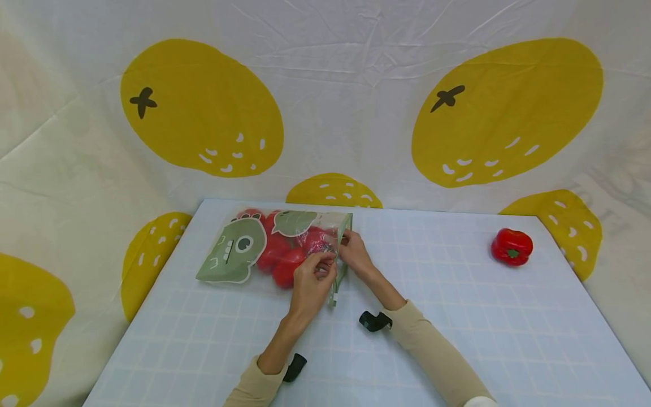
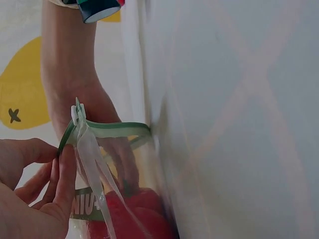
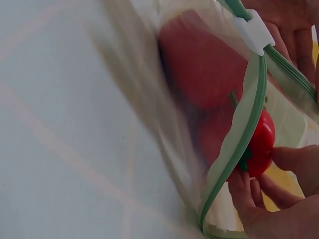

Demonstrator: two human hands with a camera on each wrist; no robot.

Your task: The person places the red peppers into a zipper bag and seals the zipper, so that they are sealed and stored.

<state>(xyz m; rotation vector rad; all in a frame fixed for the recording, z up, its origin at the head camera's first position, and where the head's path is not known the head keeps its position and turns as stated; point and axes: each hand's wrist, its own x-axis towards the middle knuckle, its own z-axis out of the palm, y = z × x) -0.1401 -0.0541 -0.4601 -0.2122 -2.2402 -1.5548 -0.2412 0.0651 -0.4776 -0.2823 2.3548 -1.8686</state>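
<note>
A clear zip bag [image 1: 231, 249] with a green cartoon print lies on the table, several red bell peppers [image 1: 274, 251] inside. Its green-edged mouth faces right and gapes. My left hand [image 1: 312, 282] pinches that edge between thumb and fingers; in the left wrist view the green zip strip [image 2: 117, 129] bends up from the pinch. My right hand [image 1: 356, 253] reaches into the mouth. In the right wrist view its thumb and fingers grip a red bell pepper [image 3: 264, 142] just within the opening, partly hidden by the zip edge. A white slider [image 3: 254, 32] sits on the zip.
Another red bell pepper [image 1: 512, 247] lies alone at the table's right side. The table [image 1: 447, 316] has a pale grid cloth. Behind it hangs a white curtain [image 1: 346, 113] printed with yellow fruit. Dark wrist-worn devices [image 1: 373, 321] sit beneath both forearms.
</note>
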